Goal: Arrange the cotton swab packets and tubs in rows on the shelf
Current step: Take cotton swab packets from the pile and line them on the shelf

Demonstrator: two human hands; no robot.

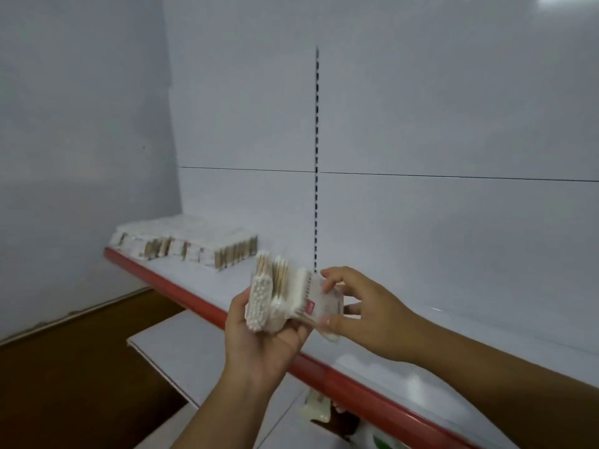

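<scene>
Left hand [269,345]: cradling packet stack [275,299] palm-up, frame centre.
Right hand [369,315]: pinching end packet [324,306], forearm entering from lower right.

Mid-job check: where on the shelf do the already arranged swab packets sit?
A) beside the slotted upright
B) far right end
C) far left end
C: the arranged cotton swab packets sit at the far left end of the shelf; the left hand holds a bundle, the right hand pinches one packet.
</scene>
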